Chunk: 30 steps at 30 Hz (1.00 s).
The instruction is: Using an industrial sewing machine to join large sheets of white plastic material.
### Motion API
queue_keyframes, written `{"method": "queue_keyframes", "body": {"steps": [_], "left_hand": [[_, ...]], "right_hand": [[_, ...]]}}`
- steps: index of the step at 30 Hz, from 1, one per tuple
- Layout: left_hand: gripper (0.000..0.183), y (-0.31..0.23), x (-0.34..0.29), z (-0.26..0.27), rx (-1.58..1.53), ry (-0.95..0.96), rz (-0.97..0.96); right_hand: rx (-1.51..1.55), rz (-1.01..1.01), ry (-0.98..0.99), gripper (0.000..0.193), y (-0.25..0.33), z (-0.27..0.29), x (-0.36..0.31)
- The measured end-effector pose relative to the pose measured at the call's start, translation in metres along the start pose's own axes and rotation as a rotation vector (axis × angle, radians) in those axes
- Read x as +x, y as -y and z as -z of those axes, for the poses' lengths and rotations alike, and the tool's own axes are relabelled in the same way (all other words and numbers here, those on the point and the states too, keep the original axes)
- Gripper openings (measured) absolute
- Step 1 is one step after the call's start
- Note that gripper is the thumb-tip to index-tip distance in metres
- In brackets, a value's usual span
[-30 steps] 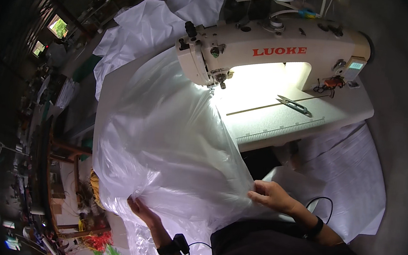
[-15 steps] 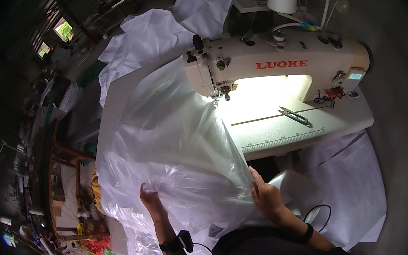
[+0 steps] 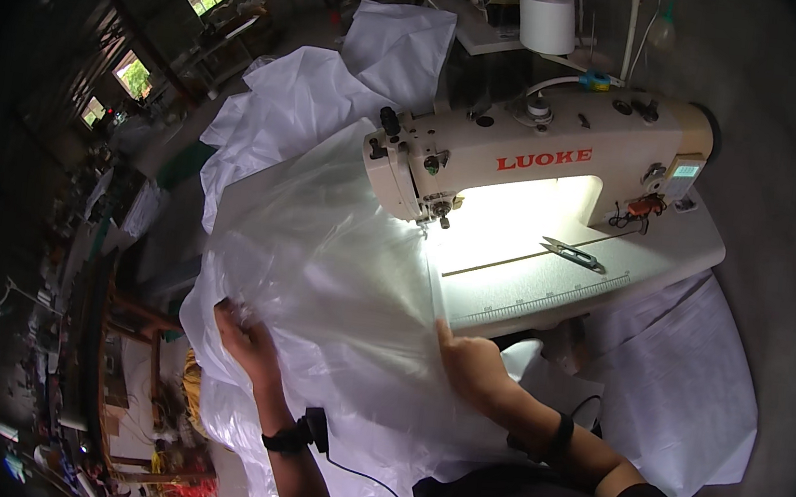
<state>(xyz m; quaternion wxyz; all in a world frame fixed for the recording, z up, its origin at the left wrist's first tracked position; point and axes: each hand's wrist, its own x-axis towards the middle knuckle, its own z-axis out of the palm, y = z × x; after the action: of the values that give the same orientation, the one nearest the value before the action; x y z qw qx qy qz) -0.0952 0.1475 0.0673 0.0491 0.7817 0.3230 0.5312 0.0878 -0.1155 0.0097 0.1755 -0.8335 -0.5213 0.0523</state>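
A large translucent white plastic sheet drapes over the near left of the sewing table, one edge running under the needle area of a white sewing machine. My right hand is closed at that edge, its fingertips pinching the sheet just below the table's front. On the left side my left hand has its fingers curled into the sheet, gathering a fold. Small thread snips lie on the lit machine bed, to the right of the needle.
Crumpled white sheeting is heaped behind the table, and more white sheeting hangs at the right. A white thread cone stands behind the machine. Wooden racks and clutter fill the left.
My left hand has moved left and a little farther away across the sheet. My right hand has slid left along the sheet's edge, nearer the needle. The view has shifted slightly.
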Motion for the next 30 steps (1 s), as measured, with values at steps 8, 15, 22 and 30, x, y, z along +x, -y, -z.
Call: {"method": "queue_keyframes", "body": {"steps": [8, 15, 22, 30], "left_hand": [[0.036, 0.083, 0.006, -0.078, 0.119, 0.250, -0.078], [0.034, 0.129, 0.018, -0.112, 0.115, 0.551, -0.101], [0.037, 0.090, 0.046, -0.073, 0.295, 0.636, -0.190], [0.030, -0.089, -0.085, -0.016, 0.117, 0.630, -0.283]], "right_hand": [[0.232, -0.094, -0.018, 0.054, -0.025, 0.015, 0.050], [1.308, -0.286, 0.535, 0.059, -0.038, -0.012, -0.066], [0.694, -0.138, 0.764, 0.059, -0.052, -0.006, -0.104], [1.505, -0.297, 0.286, 0.033, -0.034, -0.033, -0.069]]}}
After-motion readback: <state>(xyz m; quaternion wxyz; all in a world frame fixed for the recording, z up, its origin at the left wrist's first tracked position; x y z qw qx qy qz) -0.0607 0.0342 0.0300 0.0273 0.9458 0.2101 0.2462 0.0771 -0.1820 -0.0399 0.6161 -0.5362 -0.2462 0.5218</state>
